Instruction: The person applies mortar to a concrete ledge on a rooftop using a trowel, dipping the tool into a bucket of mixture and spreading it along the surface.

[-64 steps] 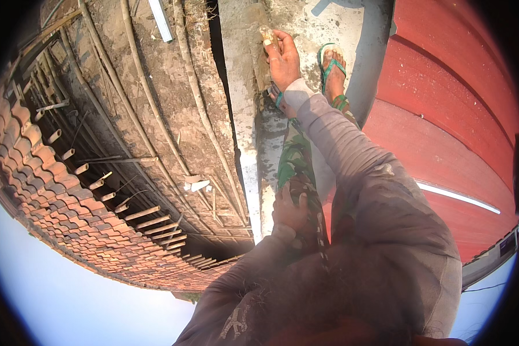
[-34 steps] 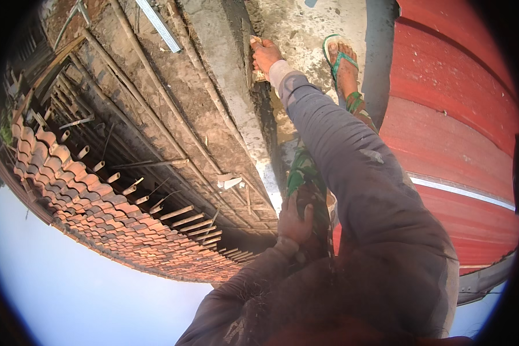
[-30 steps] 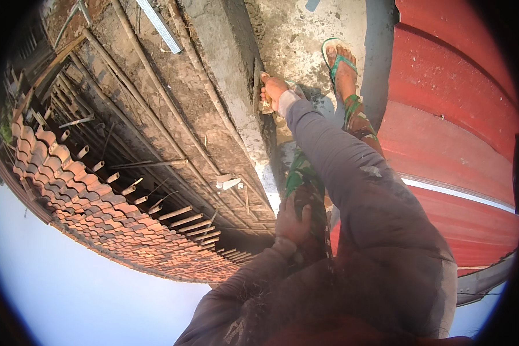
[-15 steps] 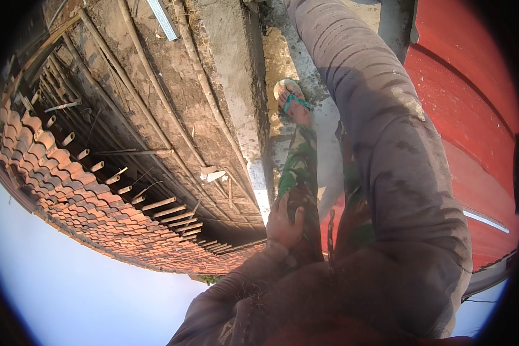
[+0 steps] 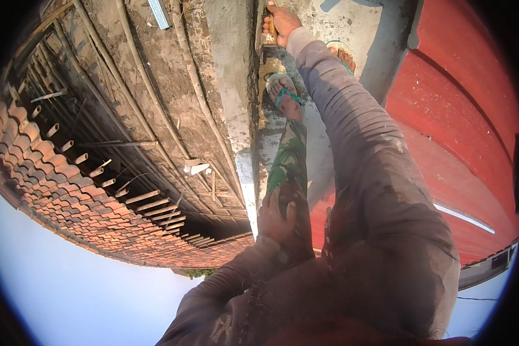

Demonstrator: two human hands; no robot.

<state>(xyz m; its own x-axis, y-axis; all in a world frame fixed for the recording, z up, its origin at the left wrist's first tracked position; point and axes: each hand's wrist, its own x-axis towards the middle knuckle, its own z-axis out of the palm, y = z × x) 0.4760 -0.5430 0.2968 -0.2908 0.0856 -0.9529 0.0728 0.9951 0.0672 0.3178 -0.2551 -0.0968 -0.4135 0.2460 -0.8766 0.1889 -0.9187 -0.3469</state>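
Note:
At the top of the view my right hand (image 5: 285, 24) is closed around the yellowish wooden handle of what looks like a plastering trowel (image 5: 270, 38). The tool sits against the side of the grey cement-coated wall (image 5: 232, 75); most of its blade is hidden. My right arm stretches far forward. My left hand (image 5: 277, 219) lies on my left leg in camouflage trousers (image 5: 287, 167), fingers spread and nothing in them. My left foot in a green-strapped sandal (image 5: 284, 95) stands beside the wall, just nearer than the trowel.
Right of my arm slopes a red metal roof (image 5: 455, 121). Left of the wall, lower down, bamboo poles (image 5: 147, 81) cross a brown surface. Clay roof tiles (image 5: 81, 202) curve along the lower left. A light metal strip (image 5: 159, 14) lies at the upper left.
My right hand and the trowel have come into view at the top, with my other sandaled foot. The scene has shifted slightly left. My left hand stays on my leg.

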